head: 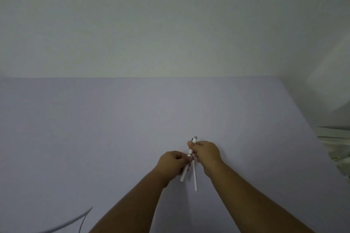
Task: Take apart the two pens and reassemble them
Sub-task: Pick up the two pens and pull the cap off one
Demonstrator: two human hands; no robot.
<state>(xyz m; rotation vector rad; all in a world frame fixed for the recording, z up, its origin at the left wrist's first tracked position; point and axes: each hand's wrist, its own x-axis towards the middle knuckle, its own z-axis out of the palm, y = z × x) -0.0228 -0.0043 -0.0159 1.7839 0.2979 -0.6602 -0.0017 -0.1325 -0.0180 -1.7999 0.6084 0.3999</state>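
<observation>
Two hands meet above your lilac table (pixel 113 128), so no part can roll away. Your right hand (pixel 207 152) is closed around the upper pen body (pixel 191 148), clicker end pointing away, steadying it. Your left hand (pixel 173 161) pinches the lower barrel (pixel 184 174) at the joint, probably for twisting. A thin white refill (pixel 194 176) hangs beside it.

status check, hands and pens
Left hand grips lower barrel; right hand grips upper barrel. Thin white tube hangs between. Table unobstructed.
</observation>
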